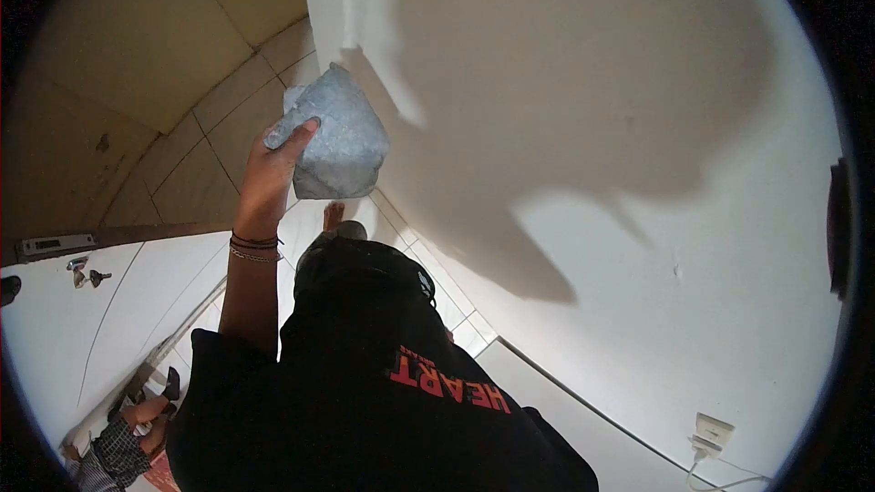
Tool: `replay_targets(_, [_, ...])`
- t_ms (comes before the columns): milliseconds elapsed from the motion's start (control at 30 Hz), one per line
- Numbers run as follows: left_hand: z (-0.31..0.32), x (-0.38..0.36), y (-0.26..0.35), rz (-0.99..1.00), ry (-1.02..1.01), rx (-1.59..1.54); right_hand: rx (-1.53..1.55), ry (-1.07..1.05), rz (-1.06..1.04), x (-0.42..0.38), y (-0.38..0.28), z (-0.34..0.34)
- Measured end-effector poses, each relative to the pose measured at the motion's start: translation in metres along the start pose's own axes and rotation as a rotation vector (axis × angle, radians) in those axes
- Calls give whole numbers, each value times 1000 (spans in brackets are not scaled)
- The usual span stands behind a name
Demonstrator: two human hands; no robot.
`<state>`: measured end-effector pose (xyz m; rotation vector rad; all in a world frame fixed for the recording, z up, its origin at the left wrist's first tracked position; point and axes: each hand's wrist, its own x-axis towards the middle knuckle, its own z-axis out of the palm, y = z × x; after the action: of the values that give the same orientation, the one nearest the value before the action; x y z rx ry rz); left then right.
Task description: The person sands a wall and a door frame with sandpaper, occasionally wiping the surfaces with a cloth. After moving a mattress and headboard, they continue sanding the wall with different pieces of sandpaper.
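My left hand point(284, 150) holds up a folded grey-blue cloth point(342, 141) in front of me, at the upper left of the view. The thumb lies across its near face, while the other fingers are hidden behind it. The cloth hangs in a lumpy, roughly square fold close to the white wall point(693, 246). Dark bands and a chain bracelet circle my left wrist. My right hand is out of view, and my black shirt point(365, 383) fills the lower middle.
A white door point(137, 310) with a handle and keys point(88, 273) stands at the left. Beyond it, a person point(128, 442) sits at the lower left. Pale floor tiles point(219, 146) run along the wall. A plugged-in socket point(711, 433) is at the lower right.
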<state>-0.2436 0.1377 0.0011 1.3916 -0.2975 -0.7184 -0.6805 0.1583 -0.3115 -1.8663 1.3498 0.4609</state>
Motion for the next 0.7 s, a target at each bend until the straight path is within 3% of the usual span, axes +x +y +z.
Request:
replay_targets(267, [1,28,13,47,-17,-36,71,50,-47,33,-34,2])
replay_targets(533, [-46,92,25,-6,-52,15,96,120,-23,53,-107,-9])
replay_targets(700, [-48,130,19,-29,-178,86,154,143,23,52,-128,-9])
